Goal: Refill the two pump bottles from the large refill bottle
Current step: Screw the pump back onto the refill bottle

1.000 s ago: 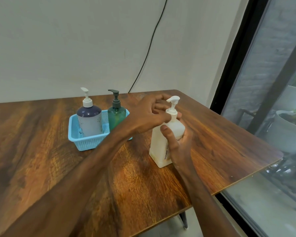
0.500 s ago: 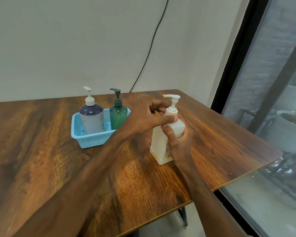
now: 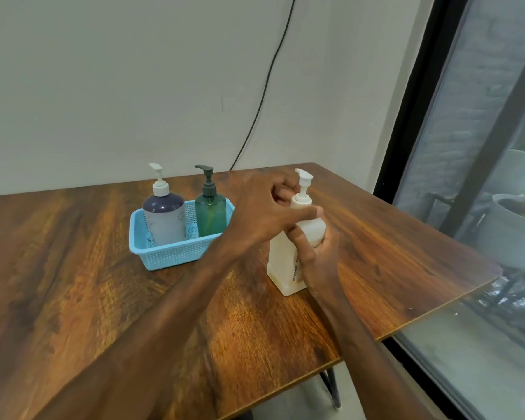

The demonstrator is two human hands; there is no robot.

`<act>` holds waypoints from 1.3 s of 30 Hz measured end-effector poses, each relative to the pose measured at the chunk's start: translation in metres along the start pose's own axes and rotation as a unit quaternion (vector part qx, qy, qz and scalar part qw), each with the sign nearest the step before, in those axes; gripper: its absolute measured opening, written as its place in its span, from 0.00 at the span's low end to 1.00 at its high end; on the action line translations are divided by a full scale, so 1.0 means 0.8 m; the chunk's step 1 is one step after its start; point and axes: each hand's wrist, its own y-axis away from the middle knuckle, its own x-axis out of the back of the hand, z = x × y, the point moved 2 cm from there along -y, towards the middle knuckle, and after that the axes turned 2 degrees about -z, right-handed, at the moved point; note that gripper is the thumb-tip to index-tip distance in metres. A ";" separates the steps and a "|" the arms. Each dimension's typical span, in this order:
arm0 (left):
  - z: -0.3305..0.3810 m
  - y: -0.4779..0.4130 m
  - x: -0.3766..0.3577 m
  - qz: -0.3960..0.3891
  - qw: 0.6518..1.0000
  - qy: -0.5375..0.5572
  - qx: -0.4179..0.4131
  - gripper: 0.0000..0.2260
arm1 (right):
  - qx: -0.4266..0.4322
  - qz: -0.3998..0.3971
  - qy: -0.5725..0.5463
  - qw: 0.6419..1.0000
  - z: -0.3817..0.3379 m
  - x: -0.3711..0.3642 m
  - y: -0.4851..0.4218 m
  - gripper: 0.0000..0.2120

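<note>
The right hand (image 3: 319, 262) wraps the big cream plastic refill bottle (image 3: 288, 262) standing on the brown wooden table (image 3: 73, 283). The left hand (image 3: 267, 212) pinches its white pump collar (image 3: 301, 199). The pump nozzle has turned since before. The lid is still on. Nothing looks poured yet. The purple pump bottle (image 3: 163, 218) and green pump bottle (image 3: 210, 213) wait, closed, in the blue plastic basket (image 3: 176, 253).

Wooden desk (image 3: 73, 283) at centre; black cable (image 3: 264, 86) down the wall; window frame (image 3: 406, 116) and white planters (image 3: 509, 231) at right.
</note>
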 end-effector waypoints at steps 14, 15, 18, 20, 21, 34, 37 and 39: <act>0.007 0.001 0.010 -0.014 0.998 -0.059 0.029 0.21 | -0.002 0.000 0.005 1.000 0.000 -0.002 0.001 0.20; 0.008 0.001 0.011 -0.015 0.998 -0.054 0.027 0.20 | 0.001 -0.001 0.008 1.000 0.000 -0.003 0.001 0.21; 0.019 0.000 0.017 -0.023 0.996 -0.087 -0.011 0.21 | 0.018 0.003 0.005 1.000 0.000 -0.002 0.001 0.24; 0.021 -0.001 0.016 -0.028 0.995 -0.098 -0.012 0.22 | 0.017 0.003 -0.002 1.000 -0.002 -0.003 0.002 0.24; 0.020 -0.001 0.014 -0.032 0.995 -0.099 -0.003 0.22 | 0.013 0.002 0.002 1.000 -0.004 -0.003 0.002 0.23; 0.003 0.001 0.010 -0.069 0.995 -0.075 -0.011 0.07 | 0.007 -0.013 0.013 1.000 0.002 0.001 -0.001 0.27; -0.005 -0.005 0.013 -0.093 0.994 -0.052 -0.017 0.08 | -0.012 -0.022 0.012 1.000 0.001 0.004 -0.002 0.19; -0.008 -0.009 0.014 -0.109 0.992 -0.056 -0.027 0.08 | -0.028 -0.028 0.018 0.999 0.001 0.005 -0.002 0.16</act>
